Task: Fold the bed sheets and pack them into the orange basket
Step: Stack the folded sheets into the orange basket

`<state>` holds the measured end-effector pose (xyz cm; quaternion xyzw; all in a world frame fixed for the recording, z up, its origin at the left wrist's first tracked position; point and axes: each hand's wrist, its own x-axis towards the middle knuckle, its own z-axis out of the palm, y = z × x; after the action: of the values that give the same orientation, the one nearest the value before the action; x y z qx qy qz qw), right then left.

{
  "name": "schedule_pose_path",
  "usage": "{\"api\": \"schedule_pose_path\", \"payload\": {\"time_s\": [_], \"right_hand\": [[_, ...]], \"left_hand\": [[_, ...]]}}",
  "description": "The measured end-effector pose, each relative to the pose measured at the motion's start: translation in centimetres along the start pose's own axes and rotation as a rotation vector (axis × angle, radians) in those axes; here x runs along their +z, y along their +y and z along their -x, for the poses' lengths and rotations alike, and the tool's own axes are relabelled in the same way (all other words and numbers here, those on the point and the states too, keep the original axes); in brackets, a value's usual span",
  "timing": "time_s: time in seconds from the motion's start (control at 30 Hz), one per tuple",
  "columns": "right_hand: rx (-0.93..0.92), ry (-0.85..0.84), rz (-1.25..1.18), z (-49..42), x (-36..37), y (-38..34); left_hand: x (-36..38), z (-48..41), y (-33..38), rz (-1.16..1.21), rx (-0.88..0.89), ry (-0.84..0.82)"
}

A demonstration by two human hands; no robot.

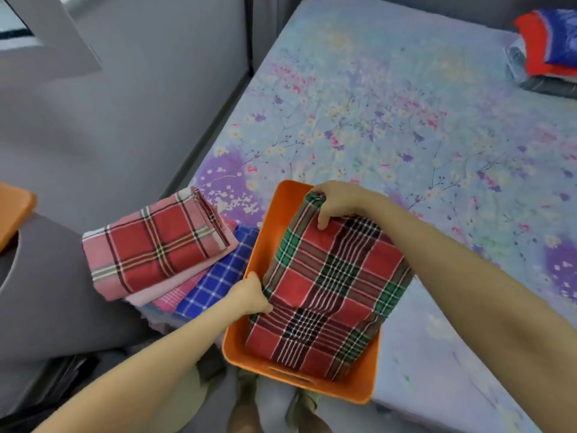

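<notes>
The orange basket point(265, 245) sits on the near corner of the bed. A folded red, green and black plaid sheet point(327, 285) lies in it and bulges over the right rim. My right hand point(335, 203) grips the sheet's far end at the basket's back edge. My left hand point(249, 295) holds the sheet's near left edge, fingers tucked under the fabric beside the basket's left wall. To the left of the basket lies a folded red and pink plaid sheet point(156, 245) on top of a pink one point(175, 295) and a blue checked one point(218, 279).
The bed carries a pale blue floral cover point(406, 120). A pile of red and blue cloth point(549, 45) lies at its far right corner. Grey walls point(125, 120) run along the left. An orange object's corner point(12, 210) shows at the left edge. My feet point(246, 407) stand below the basket.
</notes>
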<state>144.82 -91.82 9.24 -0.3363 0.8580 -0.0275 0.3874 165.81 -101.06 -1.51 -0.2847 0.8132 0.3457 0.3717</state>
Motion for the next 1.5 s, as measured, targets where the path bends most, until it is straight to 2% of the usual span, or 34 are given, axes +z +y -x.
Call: {"api": "schedule_pose_path", "payload": {"time_s": [0.07,0.1,0.23,0.33,0.47,0.57,0.63,0.73,0.77,0.87,1.07,1.13,1.2,1.37,1.43,1.5], "right_hand": [[0.007,-0.004,0.146,-4.0,1.4,-0.1],[0.01,0.048,0.236,-5.4,2.4,0.1],[-0.006,0.334,0.409,-7.0,6.3,2.3],[0.082,0.349,0.404,-7.1,9.8,5.3],[0.261,0.385,0.196,-7.8,15.6,8.7],[0.283,0.38,0.147,-8.3,19.8,9.3],[0.374,0.299,0.102,-8.1,21.7,8.9],[0.735,0.1,-0.335,-6.8,25.4,8.5],[0.802,0.031,-0.478,-6.4,26.7,8.4],[0.811,-0.032,-0.655,-5.3,29.9,7.7],[0.748,0.178,-0.715,-5.0,30.7,8.1],[0.713,0.203,-0.689,-4.8,30.4,8.2],[0.697,0.152,-0.599,-4.2,30.2,8.1],[0.612,-0.191,-0.18,-3.2,28.7,8.1],[0.565,-0.12,0.038,-3.5,27.5,7.6],[0.541,0.145,0.235,-4.7,26.2,7.0]], "left_hand": [[0.1,-0.9,0.4,-0.118,0.001,0.146],[0.3,-1.5,0.5,-0.173,0.025,0.196],[1.8,-3.9,1.3,-0.335,0.048,0.208],[2.2,-6.3,1.9,-0.367,0.053,0.24],[2.6,-10.9,2.3,-0.509,0.041,0.279],[3.8,-13.4,2.3,-0.576,0.032,0.173],[4.7,-14.5,1.5,-0.552,-0.028,0.099],[6.7,-15.3,-0.5,-0.375,-0.255,0.026],[7.3,-15.2,-1.1,-0.322,-0.292,0.013],[9.1,-14.9,-2.3,-0.286,-0.262,0.058],[9.0,-14.8,-2.6,-0.417,-0.069,0.172],[8.8,-14.6,-2.4,-0.41,-0.041,0.167],[8.7,-14.2,-2.4,-0.385,-0.038,0.126],[8.9,-12.8,-2.2,-0.494,-0.055,-0.052],[8.2,-12.6,-1.5,-0.554,-0.033,-0.013],[7.6,-12.9,-0.9,-0.643,0.076,0.149]]}}
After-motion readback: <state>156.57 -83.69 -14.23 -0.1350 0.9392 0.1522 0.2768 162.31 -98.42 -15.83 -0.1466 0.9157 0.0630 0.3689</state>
